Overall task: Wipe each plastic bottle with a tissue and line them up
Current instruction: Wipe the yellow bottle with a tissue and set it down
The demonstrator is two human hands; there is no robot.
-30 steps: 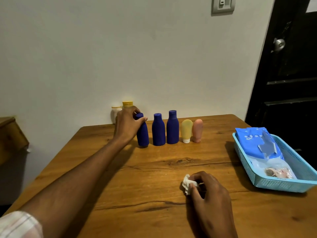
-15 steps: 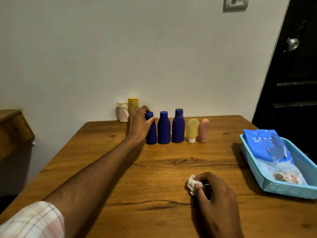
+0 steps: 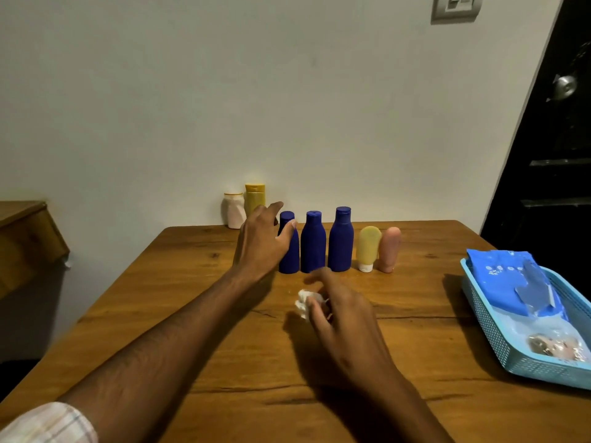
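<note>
The left hand (image 3: 260,241) reaches across the table (image 3: 160,298), fingers loosely spread, thumb resting against the leftmost blue bottle (image 3: 289,251) at the row's left end. Nearer, the right hand (image 3: 339,310) hovers blurred, its fingers pinching a crumpled tissue (image 3: 305,303) at their tips.

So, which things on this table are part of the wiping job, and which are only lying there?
Part of the job:
- three blue bottles in the row
- yellow tube and pink tube in the row
- white bottle and yellow bottle by the wall
- tissue held in right hand
- left hand at the leftmost blue bottle

Only lying there:
- basket
- blue wipes pack
</note>
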